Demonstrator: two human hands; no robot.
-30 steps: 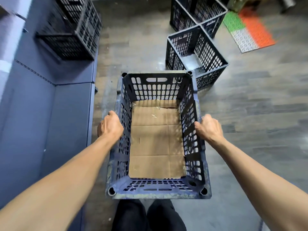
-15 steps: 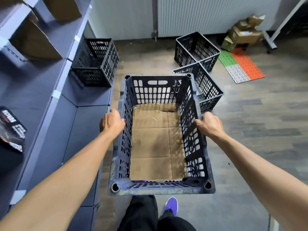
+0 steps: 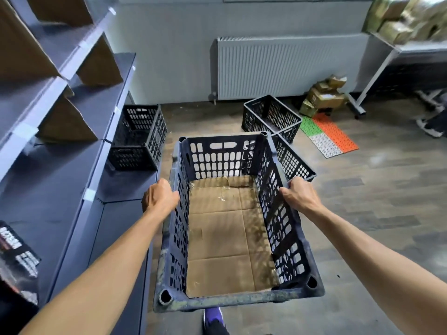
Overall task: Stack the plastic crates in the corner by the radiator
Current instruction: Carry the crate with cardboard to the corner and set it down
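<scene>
I carry a dark blue plastic crate (image 3: 285, 228) lined with cardboard, held level in front of me. My left hand (image 3: 159, 198) grips its left rim and my right hand (image 3: 301, 195) grips its right rim. Ahead on the floor stand two black crates: one (image 3: 272, 114) near the white radiator (image 3: 290, 66), another (image 3: 294, 163) partly hidden behind the carried crate. A third black crate (image 3: 139, 139) sits on the lowest shelf at the left, close to the corner.
Grey shelving (image 3: 60, 165) with cardboard boxes runs along the left. Small boxes (image 3: 324, 95) and a green, white and orange mat (image 3: 329, 135) lie right of the radiator. A table leg (image 3: 362, 93) stands at the far right. Bare wood floor lies between crates and radiator.
The view has tilted up and moved forward; the radiator and wall now show fully. The crate stays in both hands, carried closer to the floor crates.
</scene>
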